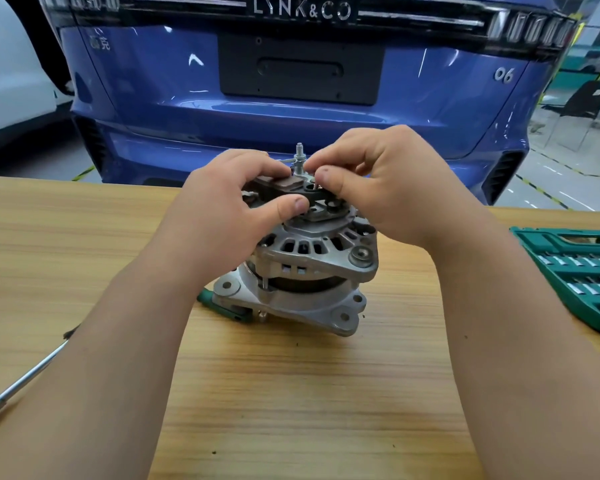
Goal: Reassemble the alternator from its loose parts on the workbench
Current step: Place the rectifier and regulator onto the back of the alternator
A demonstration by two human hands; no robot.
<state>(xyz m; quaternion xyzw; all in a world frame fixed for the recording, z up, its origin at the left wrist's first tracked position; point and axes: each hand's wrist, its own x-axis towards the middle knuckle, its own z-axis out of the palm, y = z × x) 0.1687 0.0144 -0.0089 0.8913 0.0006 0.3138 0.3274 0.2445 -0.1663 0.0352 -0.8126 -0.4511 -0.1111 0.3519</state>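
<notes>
1. A metal bar (18, 386) is lying at the left edge of the workbench (291, 393).
2. The left hand (229, 199) is pinching, with thumb and curled fingers, a dark plate (281, 188) atop the alternator (302, 271), which is standing mid-bench.
3. The right hand (385, 181), fingers curled, is pinching the plate's other end beside an upright stud (299, 155).
4. A green socket tray (575, 271) is lying far right.

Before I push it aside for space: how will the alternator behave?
Probably heavy for its size: the alternator looks cast metal. Standing on end on the workbench, it should slide, not roll. It may rock: a green tool seems tucked under one edge.
</notes>
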